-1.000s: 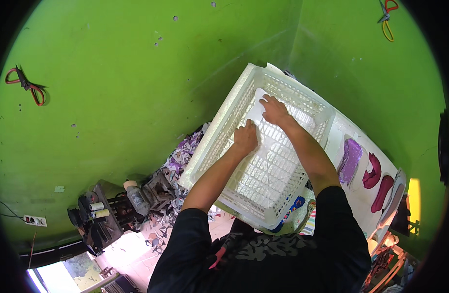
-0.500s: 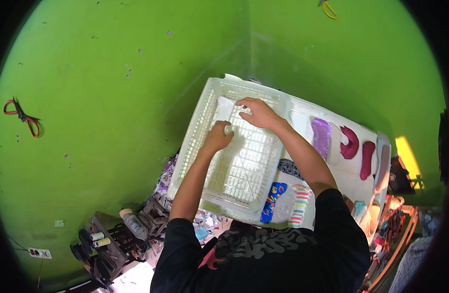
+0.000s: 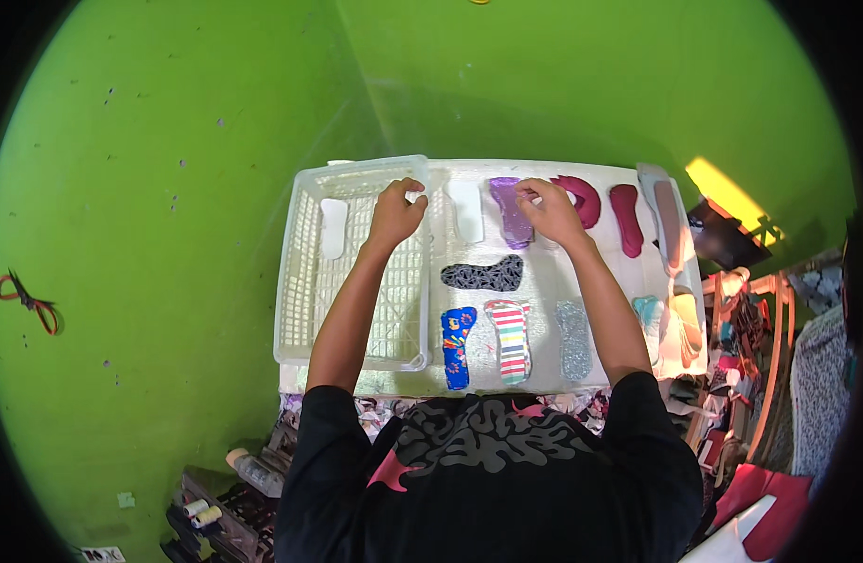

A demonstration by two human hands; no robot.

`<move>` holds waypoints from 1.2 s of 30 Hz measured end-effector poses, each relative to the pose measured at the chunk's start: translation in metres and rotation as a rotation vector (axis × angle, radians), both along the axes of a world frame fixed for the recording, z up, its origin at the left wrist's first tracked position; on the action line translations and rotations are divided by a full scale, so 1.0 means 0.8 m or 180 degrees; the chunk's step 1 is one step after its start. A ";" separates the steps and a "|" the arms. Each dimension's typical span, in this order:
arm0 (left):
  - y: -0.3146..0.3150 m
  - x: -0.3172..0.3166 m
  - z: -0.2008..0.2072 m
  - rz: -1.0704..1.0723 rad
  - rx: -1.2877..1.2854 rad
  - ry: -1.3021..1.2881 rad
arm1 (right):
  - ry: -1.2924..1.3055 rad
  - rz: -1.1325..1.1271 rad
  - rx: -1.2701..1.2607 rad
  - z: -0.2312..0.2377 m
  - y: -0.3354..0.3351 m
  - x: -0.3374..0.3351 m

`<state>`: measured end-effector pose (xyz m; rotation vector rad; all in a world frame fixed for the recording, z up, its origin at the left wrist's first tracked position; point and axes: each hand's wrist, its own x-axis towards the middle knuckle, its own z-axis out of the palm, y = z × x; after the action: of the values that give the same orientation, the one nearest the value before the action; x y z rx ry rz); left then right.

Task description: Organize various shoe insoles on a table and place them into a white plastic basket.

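Note:
My left hand [image 3: 395, 218] hovers over the right rim of a white plastic basket [image 3: 286, 272], fingers curved and apart, holding nothing I can see. In the basket lies a white sole-shaped piece [image 3: 333, 229]. At the right edge of a shiny purple sole-shaped piece [image 3: 509, 211] is my right hand [image 3: 551, 214], its thumb and fingers slightly apart; whether it touches the piece is unclear. Left of the purple piece lies a white piece [image 3: 466, 211]. A curved maroon piece [image 3: 586, 199] is partly behind my right hand, with a straighter maroon one [image 3: 627, 220] beyond.
Nearer me on the white table [image 3: 422, 383] lie a black-and-grey patterned piece [image 3: 483, 273], a blue printed one [image 3: 459, 347], a striped one [image 3: 510, 342] and a glittery grey one [image 3: 573, 338]. Long grey strips [image 3: 669, 220] rest at the right edge. Green walls stand behind.
The view has swung to the right. My right hand has gone from above the basket to the purple piece; my left has moved to the basket's right rim. The white piece stays in the basket.

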<state>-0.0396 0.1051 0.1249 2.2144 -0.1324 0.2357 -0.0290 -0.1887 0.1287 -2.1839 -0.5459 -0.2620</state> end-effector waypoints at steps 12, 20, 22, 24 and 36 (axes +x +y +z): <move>-0.056 0.046 -0.041 -0.0144 0.0414 -0.0111 | -0.0025 -0.0225 -0.0224 -0.049 -0.063 0.015; -0.084 0.082 -0.112 -0.0021 0.0474 0.0285 | 0.0561 -0.0148 -0.0405 -0.099 -0.009 0.067; -0.088 0.089 -0.128 -0.0036 0.0503 0.0301 | 0.0917 -0.0059 -0.0522 -0.111 0.006 0.079; -0.086 0.096 -0.145 -0.0054 0.0718 0.0460 | 0.0861 -0.0011 -0.0588 -0.125 0.024 0.088; -0.114 0.146 -0.170 0.0066 0.1116 0.1382 | 0.1168 -0.0356 -0.1022 -0.187 0.070 0.150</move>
<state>0.0769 0.0142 -0.0114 2.5592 0.0956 -0.2804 0.0912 -0.1328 -0.0209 -2.4989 -0.2720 0.1808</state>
